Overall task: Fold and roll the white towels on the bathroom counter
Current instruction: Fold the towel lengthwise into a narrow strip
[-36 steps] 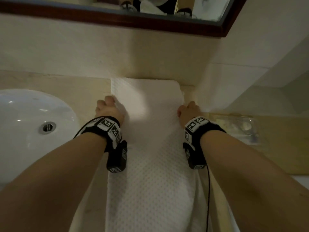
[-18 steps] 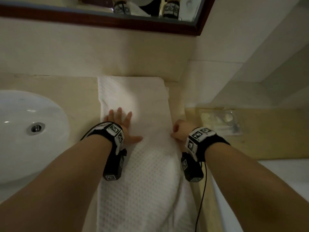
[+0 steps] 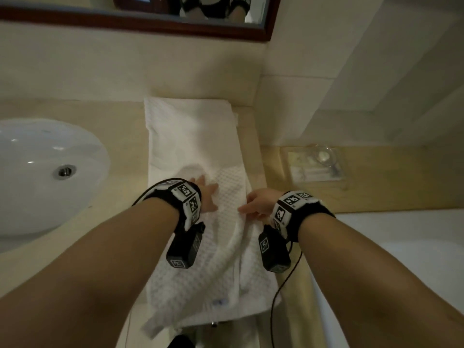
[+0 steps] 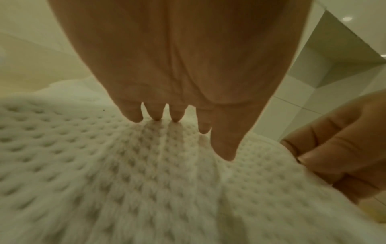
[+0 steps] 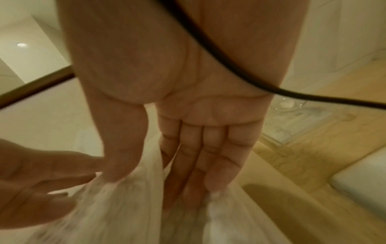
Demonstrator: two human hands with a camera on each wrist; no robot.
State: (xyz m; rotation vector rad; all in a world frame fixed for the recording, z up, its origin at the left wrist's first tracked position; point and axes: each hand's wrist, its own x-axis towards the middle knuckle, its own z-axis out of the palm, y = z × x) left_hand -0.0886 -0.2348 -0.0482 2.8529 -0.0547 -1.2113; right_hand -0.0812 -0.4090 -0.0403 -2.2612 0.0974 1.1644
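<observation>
A white waffle towel (image 3: 193, 136) lies lengthwise on the beige counter (image 3: 120, 136), from the back wall to the front edge, where its end hangs over. My left hand (image 3: 207, 194) lies flat on the middle of the towel (image 4: 104, 181), fingers straight and tips pressing the cloth (image 4: 177, 118). My right hand (image 3: 253, 205) pinches the towel's right edge, thumb on top and fingers beneath (image 5: 163, 181). A raised fold runs from that pinch toward me along the towel's right side.
A white sink (image 3: 37, 172) sits left of the towel. A clear tray (image 3: 316, 164) with small plastic items rests on the ledge to the right. A white tub rim (image 3: 401, 234) lies near right. A wood-framed mirror (image 3: 150, 23) hangs above. A black cable (image 3: 283, 285) dangles from my right wrist.
Both hands slid back toward me along the towel. The left hand opened from a fist to a flat palm. The right kept its pinch on the right edge, which now bunches.
</observation>
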